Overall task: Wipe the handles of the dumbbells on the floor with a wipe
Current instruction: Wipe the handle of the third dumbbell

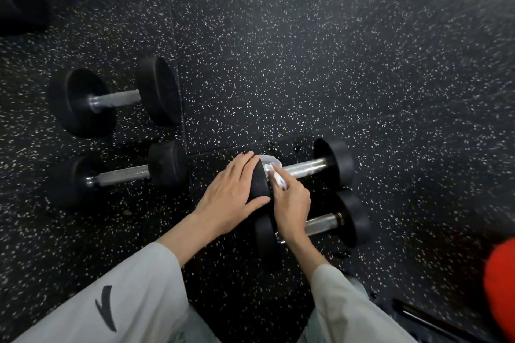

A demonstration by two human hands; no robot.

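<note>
Nearest the person, just below the right hand [291,205], lies a dumbbell [320,227] whose handle is partly hidden by that wrist; whether it has been wiped I cannot tell. The right hand is curled around a crumpled white wipe [274,172], pinching it against the near end of the handle of the next dumbbell [303,168], right beside the inner weight. The bare stretch of that handle runs away to the right of the hand toward the far weight, so I judge this bar is in the middle of being wiped, with most of its length left to cover.

The left hand [231,193] lies flat and open, fingers straight, pressing on the black weight at the near end of the same dumbbell, touching the right hand's side and seemingly steadying it against rolling.

Well to the left of both hands sit two more dumbbells on the speckled floor [306,64], one closer [119,175] and one farther [114,97]. Nothing on their handles shows whether they are clean, so at least part of the job, possibly most, remains
</note>
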